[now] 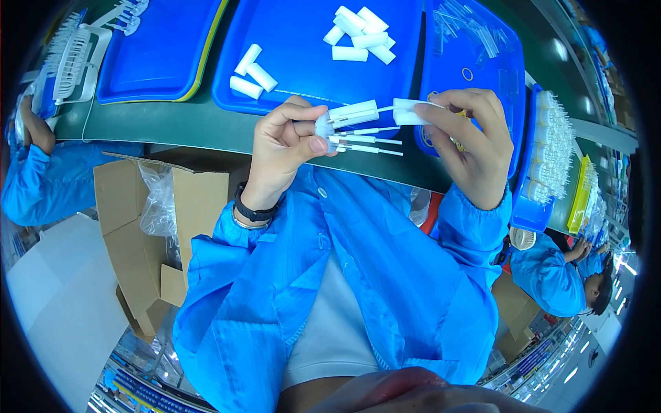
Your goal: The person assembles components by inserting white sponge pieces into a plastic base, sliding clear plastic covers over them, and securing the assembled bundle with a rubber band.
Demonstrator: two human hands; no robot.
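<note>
My left hand is closed on the round end of a white plastic piece with several thin rods pointing right. A thick white sleeve sits on its upper rods; the lower rods carry narrow white sleeves. Between the thumb and fingers of my right hand is a white foam-like tube, lined up with the tip of an upper rod. Whether the rod enters the tube is too small to tell. More white tubes lie loosely in the blue tray ahead.
A right-hand blue tray holds clear thin tubes and yellow rings. Beyond it stand rows of white pronged pieces. Another blue tray lies left. Below the bench is an open cardboard box. Co-workers sit at both sides.
</note>
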